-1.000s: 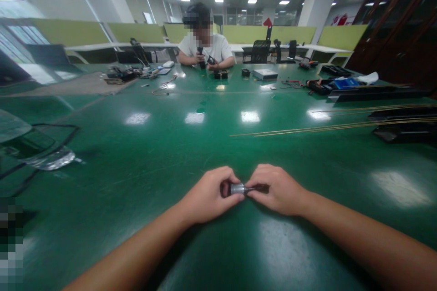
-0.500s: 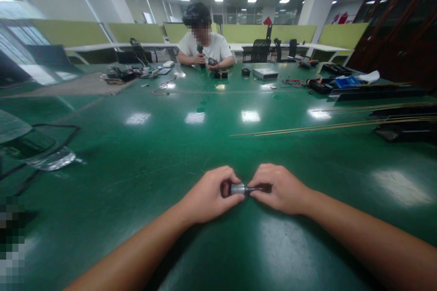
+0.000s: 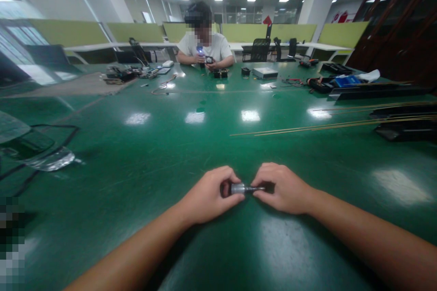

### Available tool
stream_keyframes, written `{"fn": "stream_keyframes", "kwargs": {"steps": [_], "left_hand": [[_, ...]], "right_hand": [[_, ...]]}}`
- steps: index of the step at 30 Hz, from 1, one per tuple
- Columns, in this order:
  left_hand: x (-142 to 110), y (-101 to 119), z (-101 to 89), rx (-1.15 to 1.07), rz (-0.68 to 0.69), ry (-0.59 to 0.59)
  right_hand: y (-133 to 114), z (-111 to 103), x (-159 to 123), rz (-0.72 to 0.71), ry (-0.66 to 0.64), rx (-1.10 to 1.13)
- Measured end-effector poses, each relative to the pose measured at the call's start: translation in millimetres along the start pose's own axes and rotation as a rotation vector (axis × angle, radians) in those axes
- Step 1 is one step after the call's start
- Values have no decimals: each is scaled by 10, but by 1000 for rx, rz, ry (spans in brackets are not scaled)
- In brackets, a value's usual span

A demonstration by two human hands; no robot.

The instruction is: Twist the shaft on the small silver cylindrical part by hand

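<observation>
Low over the green table, my left hand (image 3: 211,194) is closed around a small silver metal cylinder (image 3: 238,188), thumb on the near side and fingers on the far side. A thin dark shaft (image 3: 255,188) sticks out of the cylinder's right end, in line with it. My right hand (image 3: 282,188) pinches this shaft between thumb and fingertips. The two hands face each other with a narrow gap between them. What kind of tool or part this is, I cannot make out.
Across the table (image 3: 170,145) a person in a white shirt (image 3: 220,47) holds a lit tool and a small part. Thin brass-coloured rods (image 3: 307,128) reach in from the right. At left stands a clear plastic bottle (image 3: 51,159). A silver box (image 3: 265,72) lies farther back.
My right hand has slid slightly right along the shaft, so more of it shows beside the cylinder. My left hand has stayed put. A light now shines on the other person's tool.
</observation>
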State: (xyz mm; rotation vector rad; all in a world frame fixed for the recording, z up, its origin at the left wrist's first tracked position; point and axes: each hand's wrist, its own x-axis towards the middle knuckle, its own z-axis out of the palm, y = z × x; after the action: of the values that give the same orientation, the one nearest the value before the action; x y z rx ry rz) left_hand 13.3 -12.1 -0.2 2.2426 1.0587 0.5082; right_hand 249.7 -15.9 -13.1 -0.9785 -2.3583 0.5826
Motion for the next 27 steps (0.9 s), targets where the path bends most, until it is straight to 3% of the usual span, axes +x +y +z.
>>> {"fn": "stream_keyframes", "kwargs": {"steps": [27], "left_hand": [[-17,14,-6,-24,-20,-4]], "right_hand": [[134,-230,-12,96,-136,73]]}}
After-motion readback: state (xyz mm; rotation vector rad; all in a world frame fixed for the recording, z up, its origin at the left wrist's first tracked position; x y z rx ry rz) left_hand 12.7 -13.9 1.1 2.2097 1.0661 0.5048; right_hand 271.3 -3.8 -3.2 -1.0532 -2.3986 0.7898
